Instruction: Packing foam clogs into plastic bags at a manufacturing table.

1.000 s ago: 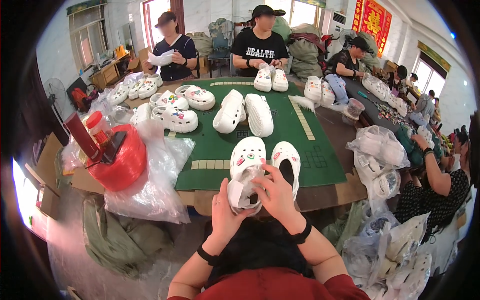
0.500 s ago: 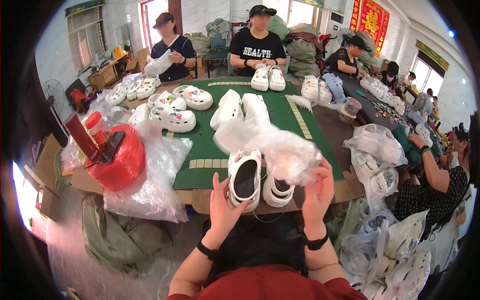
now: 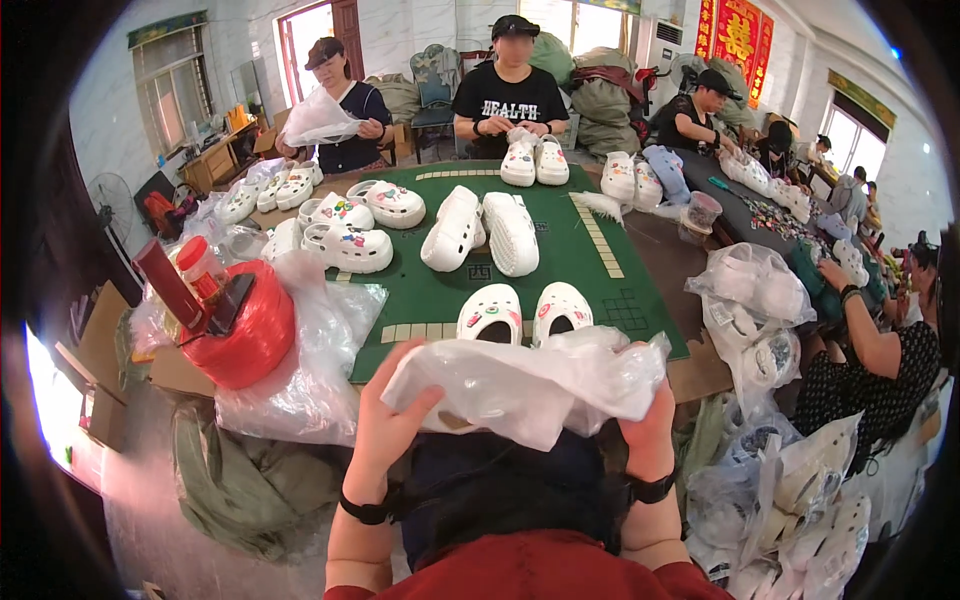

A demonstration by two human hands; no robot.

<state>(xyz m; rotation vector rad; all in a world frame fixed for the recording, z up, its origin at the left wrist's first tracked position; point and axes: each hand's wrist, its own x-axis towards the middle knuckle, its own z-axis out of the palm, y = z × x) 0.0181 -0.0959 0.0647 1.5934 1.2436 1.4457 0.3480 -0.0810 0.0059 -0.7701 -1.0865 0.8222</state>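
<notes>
I hold a clear plastic bag [image 3: 530, 385] stretched between my two hands, low in front of me, at the near edge of the green mat [image 3: 440, 300]. My left hand [image 3: 385, 425] pinches the bag's left end, thumb on top and fingers curled beneath. My right hand [image 3: 648, 430] grips the right end, fingers closed into the bunched film.

The bag is thin, milky and crumpled, with wrinkles running across it; it sags a little in the middle and hides part of the table edge behind it. Just beyond it a pair of white clogs [image 3: 522, 315] with small charms stands on the mat, toes toward me, close to the bag but I cannot tell if they touch it.

Room is tight. To my left a heap of plastic [image 3: 310, 370] spills over the table edge, with a red spool [image 3: 245, 335] just beside it. To my right stuffed bags [image 3: 760, 300] of clogs crowd the corner and hang down past the table. The free strip is the bare mat between the near clogs and a second white pair [image 3: 480, 230] lying at mid-table. More decorated clogs [image 3: 350, 235] are piled at the far left of the mat.

Across the table a person in a black shirt [image 3: 510, 100] handles another pair, and a person at the far left holds up a bag [image 3: 315, 118].
</notes>
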